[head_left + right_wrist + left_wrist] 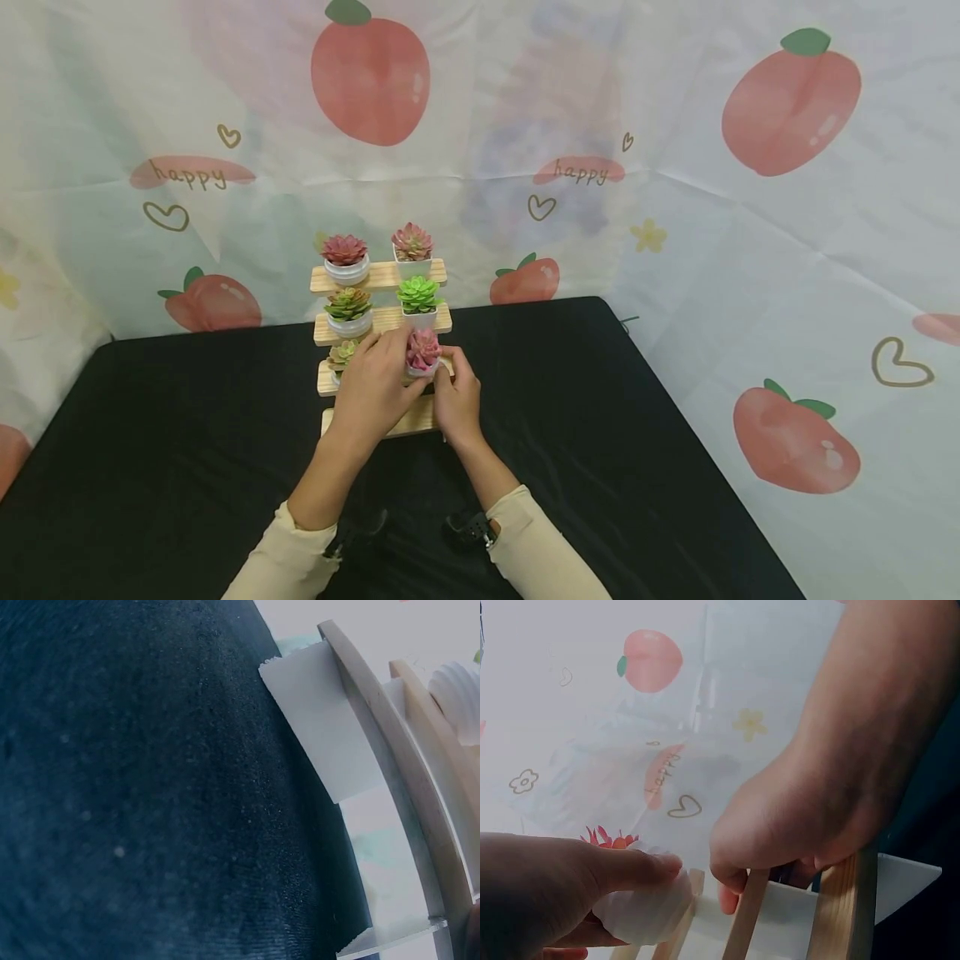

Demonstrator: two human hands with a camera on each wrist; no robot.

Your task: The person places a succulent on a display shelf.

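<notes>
A wooden tiered stand [408,423] rises at the back of the table, with light slats as steps. My left hand [369,390] pinches the white pot of a pink artificial succulent [423,347] at the right end of the third tier from the top. In the left wrist view its thumb presses the ribbed white pot [646,906]. At the stand's right side, my right hand [459,402] curls its fingers over a slat [744,919]. The right wrist view looks past the stand's slats [397,766]; that hand is almost wholly out of it.
On the upper tiers stand a dark pink succulent [345,250], a pale pink one [412,243], a brownish-green one [348,307] and a bright green one [418,295]. Another succulent [342,353] is partly behind my left hand. Black cloth [600,433] covers the table; a fruit-printed curtain [465,100] hangs behind.
</notes>
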